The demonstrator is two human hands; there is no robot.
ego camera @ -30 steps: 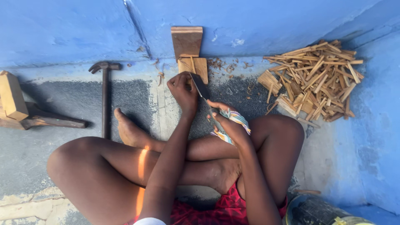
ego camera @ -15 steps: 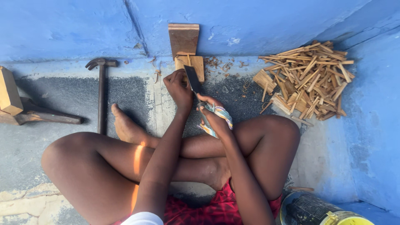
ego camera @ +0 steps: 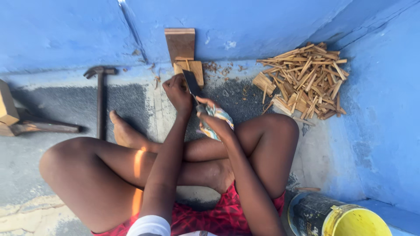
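I sit cross-legged on a concrete floor facing a blue wall. My left hand [ego camera: 177,91] is closed on a small piece of wood by a flat wooden block [ego camera: 194,70] at the wall's foot. My right hand [ego camera: 213,118] grips the cloth-wrapped handle [ego camera: 217,114] of a dark broad blade [ego camera: 191,83], whose edge rests beside my left fingers. A taller wooden board [ego camera: 180,43] leans on the wall behind the block.
A pile of split wooden sticks [ego camera: 304,81] lies at the right by the wall. A hammer [ego camera: 100,94] lies on the floor at the left, with wooden pieces [ego camera: 8,109] further left. A yellow-rimmed bucket [ego camera: 337,216] stands at lower right.
Both hands and the blade stay at the block, shifting only slightly. My head has tilted, bringing the bucket more into view.
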